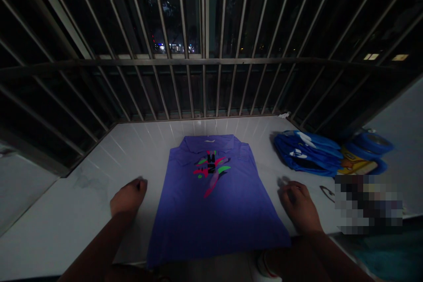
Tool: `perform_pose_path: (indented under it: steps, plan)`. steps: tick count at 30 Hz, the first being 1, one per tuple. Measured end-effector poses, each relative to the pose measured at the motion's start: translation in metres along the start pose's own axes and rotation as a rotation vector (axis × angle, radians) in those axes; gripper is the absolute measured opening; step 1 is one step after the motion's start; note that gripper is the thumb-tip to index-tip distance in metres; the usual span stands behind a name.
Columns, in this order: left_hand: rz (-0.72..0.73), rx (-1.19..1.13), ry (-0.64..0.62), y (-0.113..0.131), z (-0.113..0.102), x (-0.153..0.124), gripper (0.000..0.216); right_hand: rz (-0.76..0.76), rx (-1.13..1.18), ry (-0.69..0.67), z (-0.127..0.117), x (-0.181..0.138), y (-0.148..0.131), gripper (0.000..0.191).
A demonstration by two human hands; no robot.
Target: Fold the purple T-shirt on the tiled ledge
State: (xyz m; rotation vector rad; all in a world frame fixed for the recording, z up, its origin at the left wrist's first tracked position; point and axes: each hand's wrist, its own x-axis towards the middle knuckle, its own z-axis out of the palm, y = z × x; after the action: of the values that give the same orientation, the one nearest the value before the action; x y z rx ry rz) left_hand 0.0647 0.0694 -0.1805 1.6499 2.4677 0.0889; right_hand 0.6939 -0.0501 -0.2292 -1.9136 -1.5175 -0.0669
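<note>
A purple collared shirt [211, 224] lies spread flat in front of me, its collar at the far side and its lower edge at the near rim of the ledge. Pink, green and black printing marks its chest. To the left of the shirt, my left hand [128, 196] rests on the white ledge [95, 185], curled into a loose fist with nothing visible in it. My right hand [300, 206] lies on the other side, apart from the fabric, its fingers also curled in and holding nothing that I can see.
Metal bars [203, 88] of a dark window rise behind the ledge. At the right are a blue bag-like item [307, 152], a yellow packet [355, 163] and blue round items [370, 143]. A blurred patch hides something near the right edge.
</note>
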Motion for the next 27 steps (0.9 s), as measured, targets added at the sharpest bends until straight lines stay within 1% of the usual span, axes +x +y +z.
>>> perform_pose_path:
  steps: [6,13,21,27]
  plan:
    - [0.008,0.005,-0.009,0.0002,-0.0003,0.0004,0.063,-0.012,-0.006,0.014,0.0,-0.0002,0.0029,0.026]
    - [-0.001,0.018,-0.02,0.0003,-0.0004,-0.0006,0.068,-0.041,-0.005,0.001,0.0011,-0.0007,0.0071,0.027]
    - [-0.009,0.015,-0.025,0.0012,-0.0017,-0.0013,0.068,-0.001,0.021,-0.006,0.0005,-0.0006,0.0061,0.029]
    - [0.0,0.014,-0.012,-0.0022,0.002,0.0011,0.067,0.019,0.013,0.021,0.0036,-0.0025,0.009,0.028]
